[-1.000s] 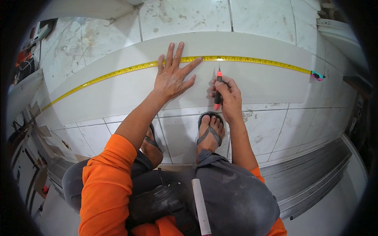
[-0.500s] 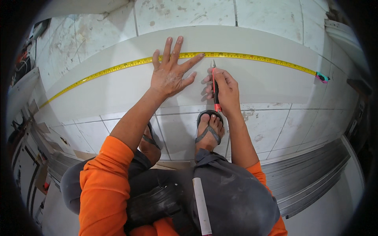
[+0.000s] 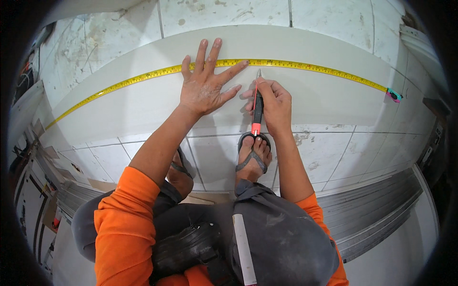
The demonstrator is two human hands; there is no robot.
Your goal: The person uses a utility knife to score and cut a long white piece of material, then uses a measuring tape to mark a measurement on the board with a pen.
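Note:
A long, pale grey board [image 3: 324,93] lies on the floor in front of me, with a yellow tape measure [image 3: 329,71] stretched along it. The tape's teal and pink case [image 3: 394,95] is at the far right end. My left hand [image 3: 206,86] is spread flat over the board, its fingers across the tape and the index fingertip resting on it. In my right hand [image 3: 273,102] is a red and black utility knife [image 3: 258,109], gripped with thumb and fingers. Its metal tip points away from me, just on the near side of the tape, by the left index fingertip.
My sandalled foot [image 3: 251,157] stands close to the board's near edge, the other further left. Ribbed grey metal profiles [image 3: 372,214] are stacked at the lower right. White floor tiles [image 3: 214,12] surround the board. A pale strip [image 3: 244,248] lies against my trouser leg.
The knife has turned in my right hand: its handle end has swung left and its red side shows less. My left hand stays pressed on the tape. The view has shifted slightly.

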